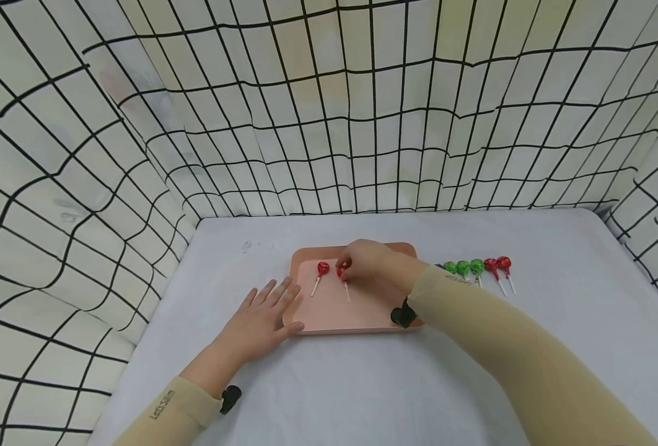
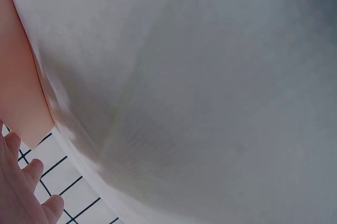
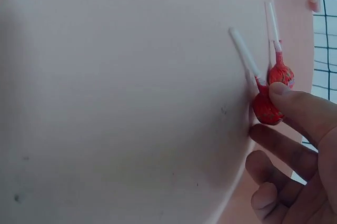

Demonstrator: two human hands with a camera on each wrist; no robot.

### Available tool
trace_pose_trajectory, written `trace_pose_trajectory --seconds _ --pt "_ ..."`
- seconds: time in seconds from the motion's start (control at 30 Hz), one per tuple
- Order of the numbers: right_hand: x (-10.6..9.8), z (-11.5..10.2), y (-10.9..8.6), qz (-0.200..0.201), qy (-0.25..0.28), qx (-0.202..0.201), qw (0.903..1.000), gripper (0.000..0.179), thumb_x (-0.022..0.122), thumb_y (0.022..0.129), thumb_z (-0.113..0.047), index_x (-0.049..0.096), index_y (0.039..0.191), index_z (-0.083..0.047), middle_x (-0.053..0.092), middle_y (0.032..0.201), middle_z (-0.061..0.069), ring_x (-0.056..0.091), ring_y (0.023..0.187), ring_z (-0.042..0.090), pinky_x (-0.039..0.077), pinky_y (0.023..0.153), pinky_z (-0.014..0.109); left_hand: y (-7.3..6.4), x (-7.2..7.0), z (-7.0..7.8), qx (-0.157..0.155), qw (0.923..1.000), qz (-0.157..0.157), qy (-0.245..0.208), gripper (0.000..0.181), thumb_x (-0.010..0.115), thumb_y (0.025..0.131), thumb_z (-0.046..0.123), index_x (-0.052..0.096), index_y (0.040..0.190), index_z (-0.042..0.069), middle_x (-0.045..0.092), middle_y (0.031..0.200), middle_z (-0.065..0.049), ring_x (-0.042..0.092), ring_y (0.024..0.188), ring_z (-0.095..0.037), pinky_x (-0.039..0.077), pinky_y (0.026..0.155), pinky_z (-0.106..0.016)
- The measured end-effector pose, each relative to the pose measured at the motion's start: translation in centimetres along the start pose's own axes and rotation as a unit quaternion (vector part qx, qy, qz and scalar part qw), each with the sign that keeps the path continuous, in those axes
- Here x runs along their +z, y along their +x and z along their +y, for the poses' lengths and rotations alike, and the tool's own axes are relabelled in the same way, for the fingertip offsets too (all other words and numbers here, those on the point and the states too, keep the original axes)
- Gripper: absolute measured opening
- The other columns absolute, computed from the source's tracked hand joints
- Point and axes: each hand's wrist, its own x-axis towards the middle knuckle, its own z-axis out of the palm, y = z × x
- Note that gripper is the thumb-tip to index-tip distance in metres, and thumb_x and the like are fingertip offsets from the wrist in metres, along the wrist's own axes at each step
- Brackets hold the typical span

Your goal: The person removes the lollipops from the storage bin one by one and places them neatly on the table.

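My right hand point(image 1: 365, 260) reaches over a pink tray point(image 1: 357, 319) and pinches a red-wrapped lollipop point(image 3: 267, 107) by its head. That lollipop's white stick points back toward me, low over the tray floor. A second red lollipop point(image 1: 323, 268) lies in the tray just to the left, its stick also pointing toward me. Spread out flat, my left hand point(image 1: 259, 322) rests at the tray's left edge, with the thumb touching the near left corner. The left wrist view catches only some fingertips point(image 2: 32, 174) of it.
On the white table point(image 1: 351, 390), right of the tray, several lollipops lie in a row: green ones point(image 1: 463, 267) and red ones point(image 1: 504, 262). My right forearm partly covers the row's left end. Black-lined netting point(image 1: 329, 136) over white walls encloses the table's back and sides.
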Motion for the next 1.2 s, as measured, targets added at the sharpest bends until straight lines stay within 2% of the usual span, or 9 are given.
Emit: trace_pose_trajectory --seconds 0.17,0.37,0.67,0.97,1.2 --pt "-0.4 0.3 -0.2 -0.011 0.044 0.019 0.9988 0.028 0.072 0.092 -0.021 0.073 0.12 -0.019 0.067 0.104 -0.004 0.057 0.098 0.015 0.05 0.094 0.031 -0.1 0.0 -0.1 -0.001 1.0 0.001 0.003 0.083 0.045 0.094 0.069 0.024 0.159 0.021 0.016 0.166 -0.002 0.014 0.151 -0.033 0.011 0.12 -0.058" --pt "-0.6 0.5 -0.6 -0.013 0.074 0.024 0.9969 0.029 0.071 0.091 -0.019 0.074 0.119 -0.02 0.067 0.105 -0.004 0.058 0.098 0.015 0.05 0.092 0.03 -0.1 0.1 -0.2 -0.003 1.0 0.0 0.004 0.083 0.045 0.094 0.069 0.023 0.159 0.022 0.016 0.166 -0.002 0.013 0.151 -0.032 0.01 0.12 -0.057" --pt "-0.9 1.1 -1.5 -0.004 0.083 0.032 0.9961 0.028 0.072 0.091 -0.022 0.075 0.119 -0.022 0.067 0.11 -0.008 0.055 0.108 0.015 0.047 0.098 0.033 0.1 0.2 0.0 0.004 1.0 0.004 -0.004 0.083 0.047 0.094 0.067 0.024 0.159 0.022 0.016 0.165 -0.002 0.015 0.151 -0.034 0.011 0.12 -0.058" --pt "-2.0 1.8 -2.5 0.011 0.098 0.035 0.9945 0.032 0.073 0.088 -0.018 0.074 0.12 -0.021 0.069 0.111 -0.006 0.055 0.109 0.018 0.045 0.103 0.036 0.1 0.1 0.1 0.0 1.0 0.005 -0.002 0.082 0.049 0.094 0.065 0.024 0.159 0.021 0.017 0.165 -0.003 0.015 0.151 -0.034 0.011 0.119 -0.059" --pt "-3.3 2.5 -3.8 0.036 0.119 0.017 0.9921 0.035 0.073 0.088 -0.021 0.073 0.122 -0.019 0.072 0.102 -0.009 0.059 0.102 0.016 0.048 0.095 0.034 0.0 0.0 0.0 0.0 1.0 0.003 0.002 0.083 0.046 0.094 0.067 0.024 0.159 0.021 0.017 0.165 -0.002 0.016 0.151 -0.034 0.012 0.119 -0.059"
